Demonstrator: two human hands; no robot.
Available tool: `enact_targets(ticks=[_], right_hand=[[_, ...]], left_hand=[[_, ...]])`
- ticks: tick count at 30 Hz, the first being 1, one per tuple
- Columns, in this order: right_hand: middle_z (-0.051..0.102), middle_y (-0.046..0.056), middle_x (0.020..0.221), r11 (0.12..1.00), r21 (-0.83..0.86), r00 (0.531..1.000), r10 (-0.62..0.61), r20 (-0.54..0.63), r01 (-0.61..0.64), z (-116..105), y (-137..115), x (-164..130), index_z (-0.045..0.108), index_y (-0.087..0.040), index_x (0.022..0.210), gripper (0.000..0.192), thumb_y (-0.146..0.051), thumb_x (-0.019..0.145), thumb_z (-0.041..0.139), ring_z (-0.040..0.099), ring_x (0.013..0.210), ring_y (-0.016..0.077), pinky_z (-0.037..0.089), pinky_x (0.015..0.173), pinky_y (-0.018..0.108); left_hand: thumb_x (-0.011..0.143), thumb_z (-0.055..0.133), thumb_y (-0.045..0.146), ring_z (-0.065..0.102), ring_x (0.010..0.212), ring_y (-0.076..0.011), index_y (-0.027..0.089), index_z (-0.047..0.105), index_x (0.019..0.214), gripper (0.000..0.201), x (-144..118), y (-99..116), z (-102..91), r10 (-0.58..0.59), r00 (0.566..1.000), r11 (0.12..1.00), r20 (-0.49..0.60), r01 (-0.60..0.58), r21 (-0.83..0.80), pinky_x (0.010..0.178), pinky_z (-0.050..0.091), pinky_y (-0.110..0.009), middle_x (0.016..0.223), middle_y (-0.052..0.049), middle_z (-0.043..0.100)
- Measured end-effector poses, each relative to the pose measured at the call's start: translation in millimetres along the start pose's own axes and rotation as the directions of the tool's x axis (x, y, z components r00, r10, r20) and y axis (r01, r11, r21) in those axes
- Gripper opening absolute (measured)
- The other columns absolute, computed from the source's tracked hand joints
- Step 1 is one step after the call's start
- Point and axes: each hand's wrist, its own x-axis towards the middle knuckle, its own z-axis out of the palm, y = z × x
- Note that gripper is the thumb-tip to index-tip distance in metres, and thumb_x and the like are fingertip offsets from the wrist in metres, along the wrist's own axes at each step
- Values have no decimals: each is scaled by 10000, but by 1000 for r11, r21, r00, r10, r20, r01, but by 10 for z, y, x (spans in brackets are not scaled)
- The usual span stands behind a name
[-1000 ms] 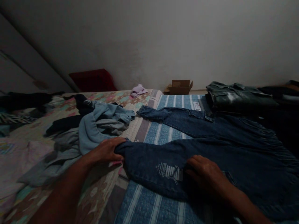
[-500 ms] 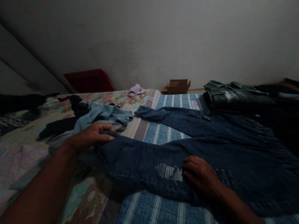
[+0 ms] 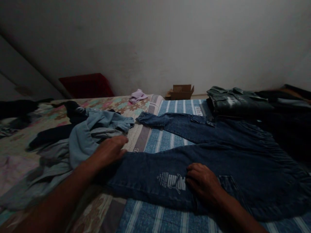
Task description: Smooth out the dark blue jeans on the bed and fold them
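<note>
Since half a second ago the left hand (image 3: 109,151) has slid forward along the near leg of the dark blue jeans (image 3: 218,155), from gripping the hem with curled fingers to lying flat and spread open on the cloth, holding nothing. That leg now lies straighter and flatter than it did, with its end tucked under the palm beside the light blue garment (image 3: 97,129). Over the same span the right hand (image 3: 202,183) has hardly shifted: it rests palm down on the thigh of that leg, fingers loosely bent, pressing the denim without gripping it.

Just left of the right hand's fingers a white printed logo (image 3: 172,181) shows on the denim; its letters look like "PUMA" seen upside down with a leaping figure, though the dim light makes that uncertain. A small white tag (image 3: 198,111) lies on the striped blue sheet (image 3: 155,216) near the far leg; its writing is too small to read.

The jeans lie spread across the striped sheet, legs pointing left, waist to the right. Beyond the waist sits a folded dark green denim garment (image 3: 238,101). An open cardboard box (image 3: 181,92) stands on the floor by the wall; its contents cannot be seen. A lilac cloth (image 3: 137,95) lies on the floral sheet (image 3: 114,105).
</note>
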Motion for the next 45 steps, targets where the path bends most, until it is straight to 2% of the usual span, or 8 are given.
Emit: enact_targets(ticks=[5,8,11,16,21,28,41,45], right_hand=[[648,62,996,1000,-14,1000,-9,-2,9,-4,-6,5,652,-194,851,177,-210,907,485,570,937,179,437,831,333],[646,64,1001,1000,3,1000,-9,13,9,-12,-15,-3,650,-191,852,201,-209,920,461,564,933,177,430,830,329],[640,61,1012,1000,-1,999,9,38,-9,-22,-39,-13,647,-192,847,206,-206,921,455,560,933,175,419,829,323],[634,37,887,993,-70,985,108,136,-99,-175,-203,155,627,-191,826,190,-221,914,462,571,833,160,415,738,270],[643,53,892,962,-273,987,67,150,-24,-375,-427,742,623,-188,845,197,-243,921,449,596,863,176,404,706,252],[671,115,953,911,-404,949,56,311,78,-67,-441,1383,685,-142,934,263,-100,862,435,624,924,224,444,748,300],[675,165,969,909,-399,947,17,321,119,80,-420,1464,676,-126,943,250,-147,868,439,625,930,252,446,774,338],[650,170,1008,907,-420,969,85,231,20,103,-250,1430,615,-110,1037,303,-131,917,337,616,931,242,434,768,325]], left_hand=[[853,528,236,463,1271,-251,198,560,1193,343,-154,716,653,330,943,943,43,-327,-62,1065,358,-400,1347,-106,538],[839,584,304,359,1360,-286,207,465,1334,518,-307,761,998,292,942,956,164,-283,-77,1095,304,-507,1476,-121,404],[849,582,339,335,1375,-289,215,410,1385,577,-460,600,1163,255,951,966,174,-242,-92,1099,269,-548,1490,-136,376],[851,589,318,362,1362,-277,223,411,1386,571,-612,489,1200,289,954,954,74,-281,-104,1108,257,-534,1466,-146,411],[852,581,328,364,1359,-292,192,440,1363,548,-650,562,1208,278,960,958,39,-274,-85,1100,270,-554,1457,-163,418],[817,620,321,407,1332,-298,197,509,1278,489,-720,551,1190,274,962,954,16,-270,-130,1089,301,-556,1427,-162,460],[785,587,246,416,1324,-297,213,545,869,99,-872,541,1186,259,966,952,-15,-258,-163,1085,267,-579,1373,-138,528],[801,578,256,428,1315,-297,208,536,786,65,-917,542,1140,239,971,958,7,-234,-167,1086,255,-588,1366,-127,537]])
